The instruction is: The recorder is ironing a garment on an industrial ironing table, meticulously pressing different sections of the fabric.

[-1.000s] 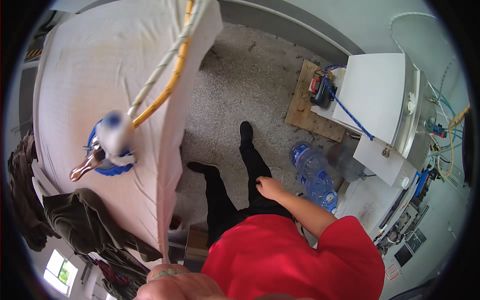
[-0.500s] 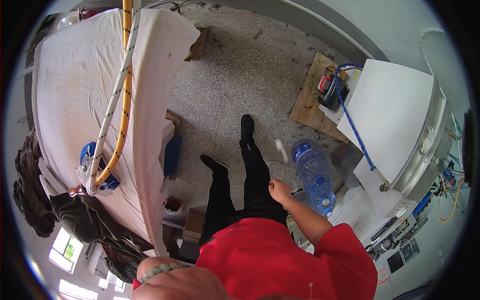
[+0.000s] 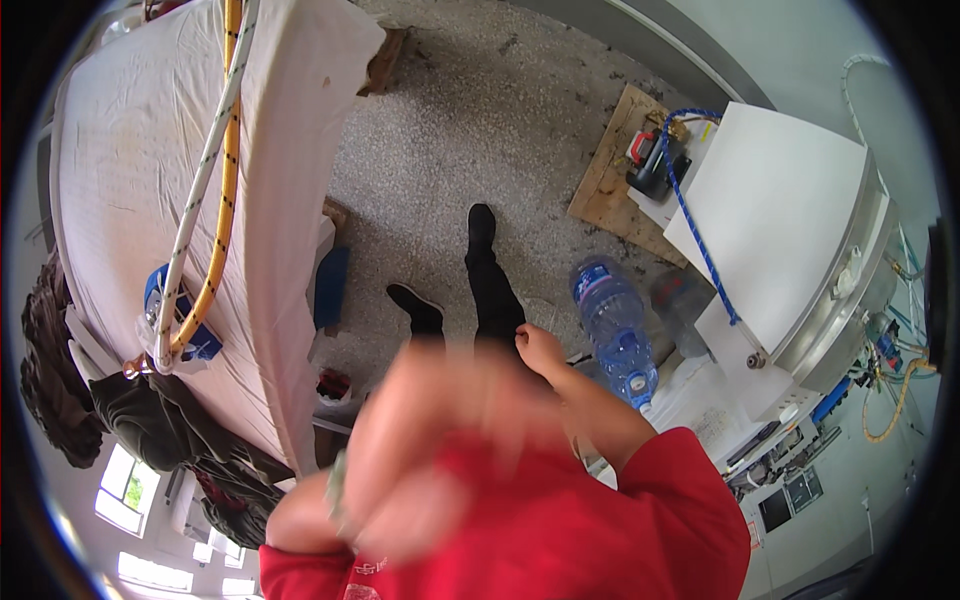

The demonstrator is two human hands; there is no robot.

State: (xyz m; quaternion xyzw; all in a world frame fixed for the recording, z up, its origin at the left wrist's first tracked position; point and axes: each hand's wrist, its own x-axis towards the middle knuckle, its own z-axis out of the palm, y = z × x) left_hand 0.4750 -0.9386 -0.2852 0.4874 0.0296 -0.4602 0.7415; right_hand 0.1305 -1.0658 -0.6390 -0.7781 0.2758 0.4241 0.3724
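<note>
My left hand [image 3: 430, 410] is raised close in front of my red shirt, smeared by motion, so its fingers cannot be read. A pale green bead bracelet [image 3: 338, 490] sits at that wrist. Beside my right thigh hangs my right hand [image 3: 540, 350], its fingers curled closed; whatever they hold, if anything, is too small or hidden to name. Nearest to it on the right is a large clear blue water bottle [image 3: 610, 310]. Neither hand touches the bottle.
Left stands a table under a white cloth [image 3: 130, 200], with yellow and white hoses [image 3: 222, 230] hanging over it. A white-topped machine [image 3: 780, 220] with a blue hose [image 3: 690, 215] is at right. A wooden board [image 3: 605, 185] lies on the speckled floor [image 3: 450, 120].
My left hand has swung up from the lower left across my front. The blurred white thing near my right hand no longer shows. The view has shifted slightly.
</note>
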